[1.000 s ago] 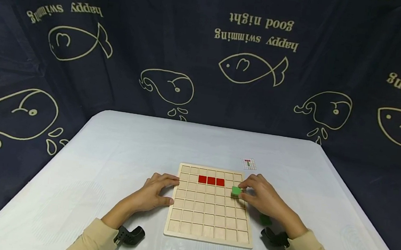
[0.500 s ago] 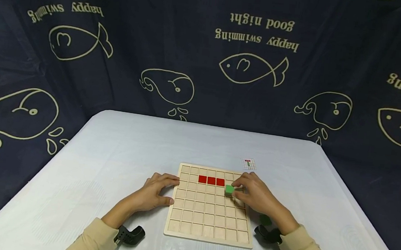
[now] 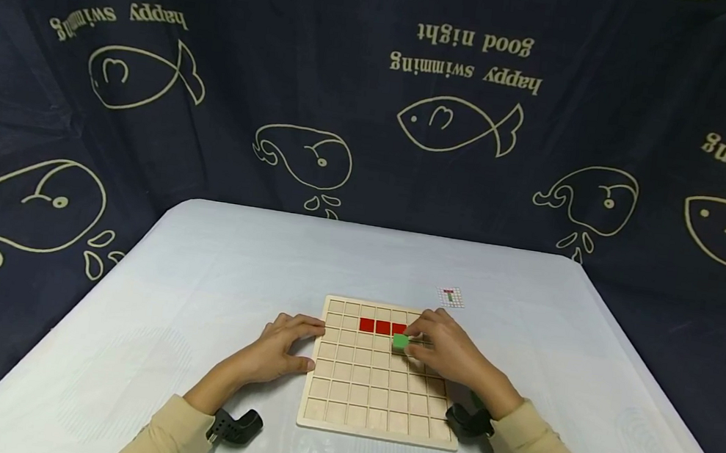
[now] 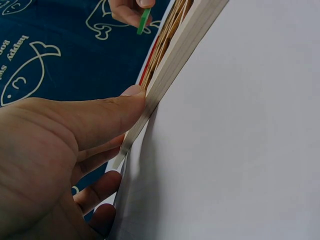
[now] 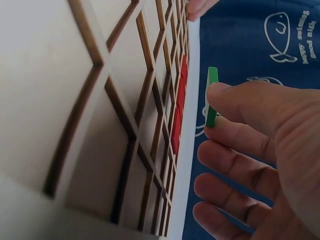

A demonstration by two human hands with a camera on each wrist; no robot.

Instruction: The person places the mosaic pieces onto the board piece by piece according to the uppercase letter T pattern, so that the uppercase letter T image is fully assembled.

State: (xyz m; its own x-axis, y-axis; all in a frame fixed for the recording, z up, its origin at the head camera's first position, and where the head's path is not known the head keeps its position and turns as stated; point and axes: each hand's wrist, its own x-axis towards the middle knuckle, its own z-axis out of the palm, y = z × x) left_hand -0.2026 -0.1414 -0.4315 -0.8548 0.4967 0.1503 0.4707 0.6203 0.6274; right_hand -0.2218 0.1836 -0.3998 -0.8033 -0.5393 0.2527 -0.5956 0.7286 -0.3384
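Note:
A square wooden grid board (image 3: 358, 396) lies on the table, with three red square tiles (image 3: 382, 327) in a row in its second row from the far side. My right hand (image 3: 449, 350) pinches a green square tile (image 3: 400, 342) between thumb and index finger, above the board just on the near side of the rightmost red tile. The right wrist view shows this green tile (image 5: 212, 75) held off the board's surface. At the board's left edge my left hand (image 3: 273, 351) rests, its thumb and fingers touching the rim (image 4: 160, 85).
Beyond the board's far right corner lies a small card (image 3: 451, 297) with a red and green T pattern on a grid. Another green piece (image 3: 476, 399) sits right of the board, mostly hidden under my right wrist. A dark printed cloth (image 3: 377, 95) hangs behind the white table.
My right hand has carried the green tile leftward across the board, from near its right edge to beside the rightmost red tile. My left hand stays where it was.

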